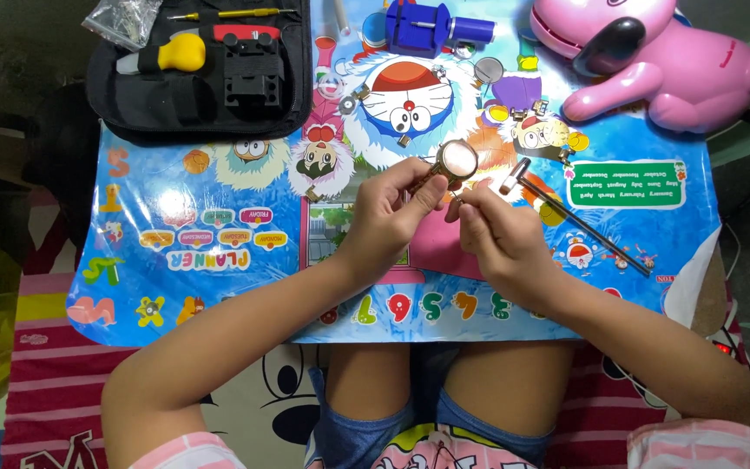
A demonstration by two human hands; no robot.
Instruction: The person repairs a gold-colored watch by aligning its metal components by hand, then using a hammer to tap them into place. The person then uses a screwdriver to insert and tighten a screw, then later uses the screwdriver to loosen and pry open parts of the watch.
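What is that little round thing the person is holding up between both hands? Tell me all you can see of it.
It looks like a wristwatch: a round, gold-coloured metal case with a pale, shiny face that catches the light, and a gold-coloured band running down-left from it. It is held just above the colourful cartoon mat, face up. The left hand pinches the band and the edge of the case; the right hand has its fingertips at the case's lower right. Any markings on the face are too small to tell.

Bright even overhead light; glare on glossy plastic mat (219,287); soft shadows; sharp focus, dim corners.
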